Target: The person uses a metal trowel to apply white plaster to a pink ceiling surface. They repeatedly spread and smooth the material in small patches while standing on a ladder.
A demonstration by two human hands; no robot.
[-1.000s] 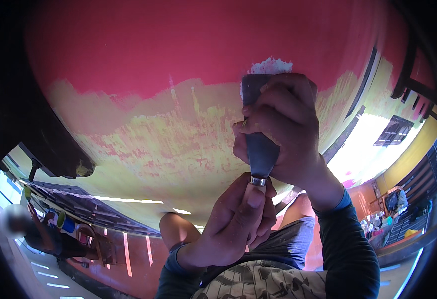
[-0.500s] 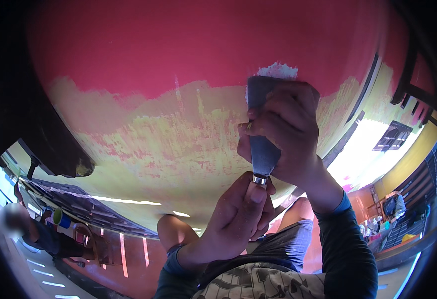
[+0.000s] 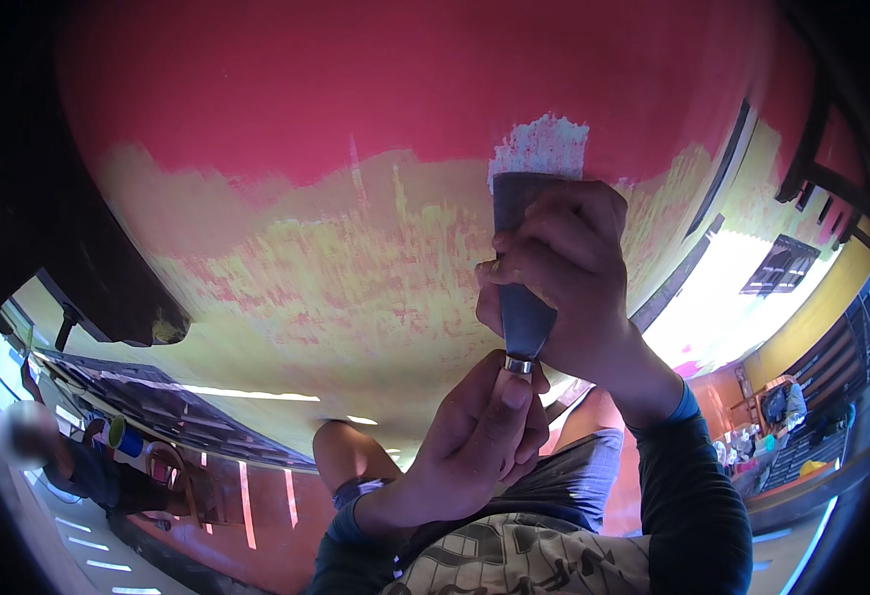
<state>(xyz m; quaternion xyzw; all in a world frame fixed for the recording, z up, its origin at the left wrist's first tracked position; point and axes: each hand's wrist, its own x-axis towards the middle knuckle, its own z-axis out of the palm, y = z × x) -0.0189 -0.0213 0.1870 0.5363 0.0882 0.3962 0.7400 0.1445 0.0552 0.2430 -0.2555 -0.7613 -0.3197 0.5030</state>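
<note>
A putty knife point(image 3: 529, 322) with a broad grey metal blade stands upright against a painted wall point(image 3: 286, 89). My left hand point(image 3: 480, 421) is closed round its handle, just below the shiny metal collar. Higher up, my right hand point(image 3: 574, 268) grips the blade itself, fingers wrapped over its right side. The blade's wide edge meets the wall at the lower end of a whitish scraped patch point(image 3: 544, 144). Deep pink paint covers the upper wall; below it lies a pale yellow-green area point(image 3: 336, 268) with streaky pink remnants.
Dark beams point(image 3: 108, 288) frame the left side. At lower left another person point(image 3: 88, 471) is near a bucket point(image 3: 125, 436) and a chair point(image 3: 169, 471). Cluttered items point(image 3: 752, 441) lie at right, near a yellow wall point(image 3: 812, 322). My knees are close below the wall.
Both hands have drawn the putty knife slightly down the wall. More of the whitish scraped patch shows above the blade, its top reaching higher into the pink.
</note>
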